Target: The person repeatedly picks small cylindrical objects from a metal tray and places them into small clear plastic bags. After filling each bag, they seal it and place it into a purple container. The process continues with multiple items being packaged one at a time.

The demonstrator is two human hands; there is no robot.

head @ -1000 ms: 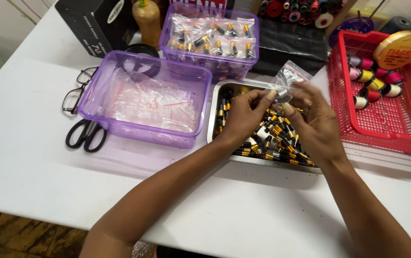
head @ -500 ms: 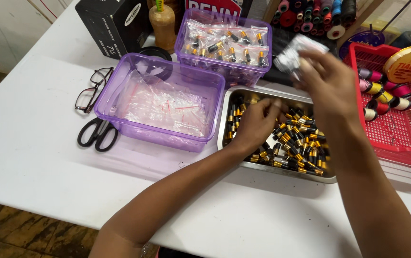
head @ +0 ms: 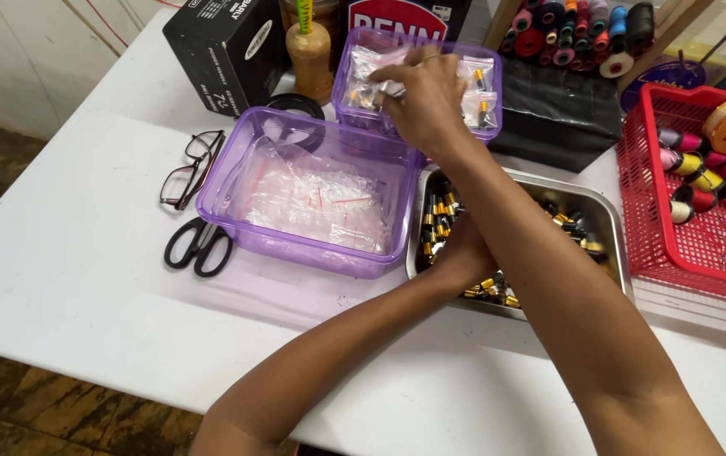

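Observation:
My right hand (head: 425, 100) reaches over the small purple tub (head: 483, 127) at the back, fingers closed on a small clear filled bag (head: 387, 88). That tub holds several such bags of black-and-gold pieces. My left hand (head: 463, 250) rests in the steel tray (head: 606, 228), mostly hidden under my right forearm, among several small black-and-gold pieces (head: 439, 221); whether it holds any is hidden. A larger purple tub (head: 236, 165) to the left of the tray holds empty clear bags (head: 316, 198).
Black scissors (head: 198, 247) and glasses (head: 190, 167) lie left of the large tub. A red basket (head: 717, 253) with thread bobbins stands at the right. A black box (head: 228, 51), a brown bottle (head: 310, 51) and thread spools (head: 582, 29) line the back.
My right hand lifted the filled bag from above the tray and carried it back and left to the small purple tub. My left hand stayed in the tray.

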